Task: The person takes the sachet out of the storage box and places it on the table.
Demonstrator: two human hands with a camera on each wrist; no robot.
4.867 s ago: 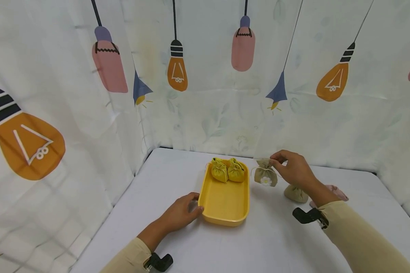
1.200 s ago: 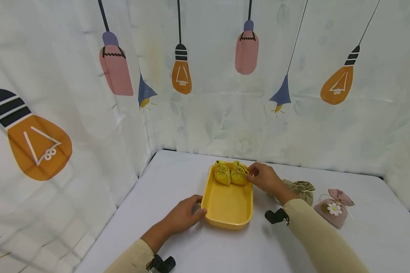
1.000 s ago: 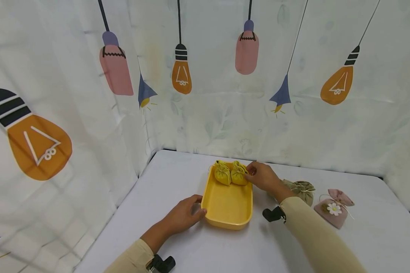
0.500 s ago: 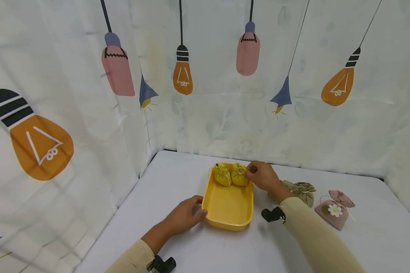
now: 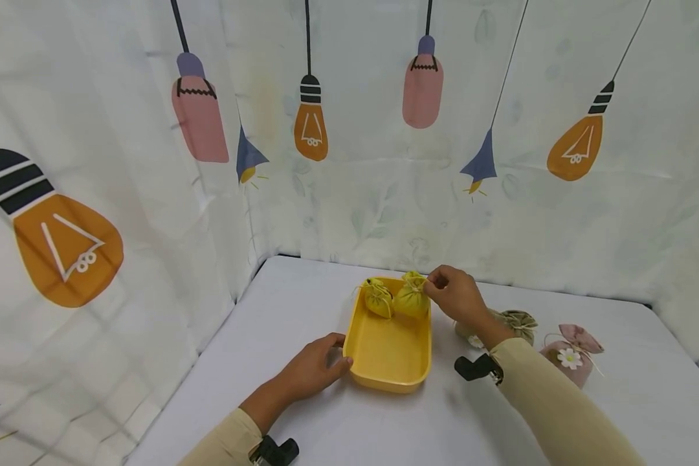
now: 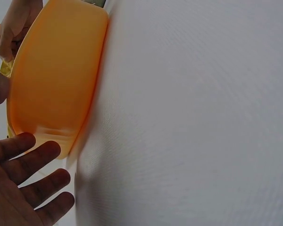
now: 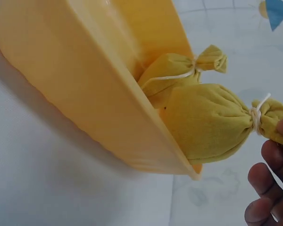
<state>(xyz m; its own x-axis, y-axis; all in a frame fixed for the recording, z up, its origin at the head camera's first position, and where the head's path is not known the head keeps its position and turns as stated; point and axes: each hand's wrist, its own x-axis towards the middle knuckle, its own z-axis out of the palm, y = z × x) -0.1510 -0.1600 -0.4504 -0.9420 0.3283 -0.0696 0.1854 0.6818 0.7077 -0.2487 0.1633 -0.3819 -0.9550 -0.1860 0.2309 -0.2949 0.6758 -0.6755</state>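
Note:
My right hand [image 5: 457, 299] pinches the gathered top of a yellow drawstring pouch [image 5: 411, 299] at the far right corner of the yellow tray [image 5: 390, 353]. In the right wrist view this pouch [image 7: 207, 125] hangs from thumb and fingers by its tied neck, its rounded body overlapping the tray's rim. A second yellow pouch [image 5: 378, 299] sits beside it in the tray's far left corner. My left hand [image 5: 310, 367] touches the tray's left side near the front; in the left wrist view its fingers [image 6: 42, 183] are spread and fairly straight, with the thumb at the rim.
Right of the tray, partly behind my right forearm, lie beige-green pouches [image 5: 517, 322], one with a white flower. Farther right is a pink pouch [image 5: 572, 357] with a white flower. A printed curtain [image 5: 361, 194] borders the white table [image 5: 303, 298] behind and at left.
Earlier my right hand held the flowered beige pouch; that now lies by the other one. The hand has moved to the tray and raised the right yellow pouch slightly. Left hand stays.

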